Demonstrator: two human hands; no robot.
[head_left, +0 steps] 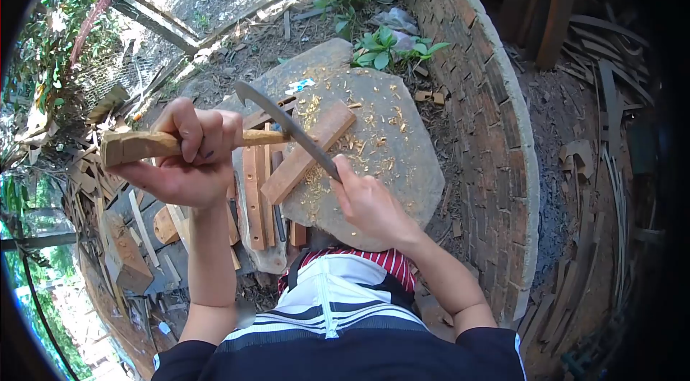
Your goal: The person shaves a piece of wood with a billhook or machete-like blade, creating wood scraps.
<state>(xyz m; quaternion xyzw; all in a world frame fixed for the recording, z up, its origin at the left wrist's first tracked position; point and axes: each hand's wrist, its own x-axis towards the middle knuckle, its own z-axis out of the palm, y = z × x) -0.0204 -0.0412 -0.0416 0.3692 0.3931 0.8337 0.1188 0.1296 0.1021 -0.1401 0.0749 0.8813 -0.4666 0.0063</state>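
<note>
My left hand (205, 178) is closed round the wooden handle of a tool with a long, curved metal blade (277, 116). The handle meets the blade near its middle, and the blade's hooked tip points away from me. My right hand (374, 205) grips the blade's near end, its fingers partly hidden. Below the blade, a rectangular wooden block (295, 174) lies diagonally on a broad grey slab (410, 172), stone or stump. Pale wood chips (366, 111) are scattered over that slab.
Left of the block lie drilled wooden strips (254, 198) and a dark rod (279, 208). A large wood block (128, 255) stands at lower left. A curved brick wall (503, 165) rises on the right, with long wood strips (575, 277) beyond. A leafy plant (381, 49) grows behind the slab.
</note>
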